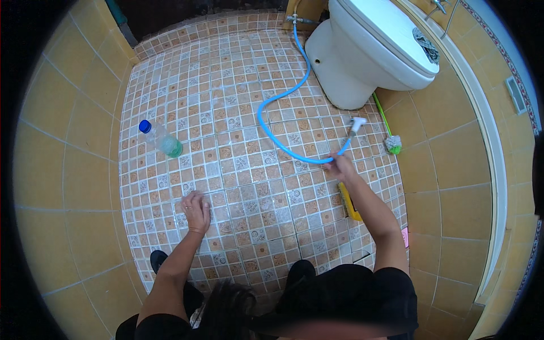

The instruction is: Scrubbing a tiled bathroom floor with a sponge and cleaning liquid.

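Observation:
My right hand (341, 167) grips a blue hose (272, 132) a short way behind its white spray head (358, 123). From there the hose curves across the mosaic-tiled floor (244, 212) up to a metal valve (295, 19) at the back. My left hand (196, 211) is empty, with its fingers loosely curled and a ring on one of them. Whether it touches the tiles I cannot tell. Beyond it, a clear plastic bottle (161, 139) with a blue cap and some green liquid appears to lie on its side. A yellow scrub brush (349, 202) sits partly behind my right forearm.
A white toilet (361, 55) stands at the back right, with a dark patterned cloth (426, 46) on its lid. Beside it, a green-handled toilet brush (393, 144) leans near the yellow tiled wall (454, 161). A raised tiled threshold (204, 32) borders the dark opening behind.

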{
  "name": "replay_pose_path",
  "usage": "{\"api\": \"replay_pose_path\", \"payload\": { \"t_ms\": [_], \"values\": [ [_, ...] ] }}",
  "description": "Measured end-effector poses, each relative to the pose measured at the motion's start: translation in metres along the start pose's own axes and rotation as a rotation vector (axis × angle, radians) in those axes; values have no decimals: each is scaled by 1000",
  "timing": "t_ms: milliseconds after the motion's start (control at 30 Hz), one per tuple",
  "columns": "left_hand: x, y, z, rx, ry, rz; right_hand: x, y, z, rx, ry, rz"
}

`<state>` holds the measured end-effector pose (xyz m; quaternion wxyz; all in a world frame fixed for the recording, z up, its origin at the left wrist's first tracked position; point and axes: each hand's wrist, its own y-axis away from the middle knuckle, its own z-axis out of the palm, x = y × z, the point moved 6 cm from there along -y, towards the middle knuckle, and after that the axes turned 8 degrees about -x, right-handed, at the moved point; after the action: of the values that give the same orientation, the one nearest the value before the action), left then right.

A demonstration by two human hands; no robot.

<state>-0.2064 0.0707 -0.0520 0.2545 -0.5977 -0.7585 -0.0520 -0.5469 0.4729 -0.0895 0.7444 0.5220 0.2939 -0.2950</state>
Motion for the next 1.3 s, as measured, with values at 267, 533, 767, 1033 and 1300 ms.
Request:
{"api": "replay_pose_path", "payload": {
  "t_ms": [267,533,767,1033,1300],
  "values": [
    [-83,-33,-62,599,63,-413,93,102,135,-285,-229,156],
    [-102,-95,-91,733,273,-361,151,154,189,-497,-284,406],
    [-120,-123,-77,694,470,-325,176,146,182,-520,-82,466],
    [-134,-138,-57,571,446,-405,131,150,154,-609,491,442],
    [-148,-164,-55,510,457,-345,36,170,113,-288,1736,-784]
  ]
}}
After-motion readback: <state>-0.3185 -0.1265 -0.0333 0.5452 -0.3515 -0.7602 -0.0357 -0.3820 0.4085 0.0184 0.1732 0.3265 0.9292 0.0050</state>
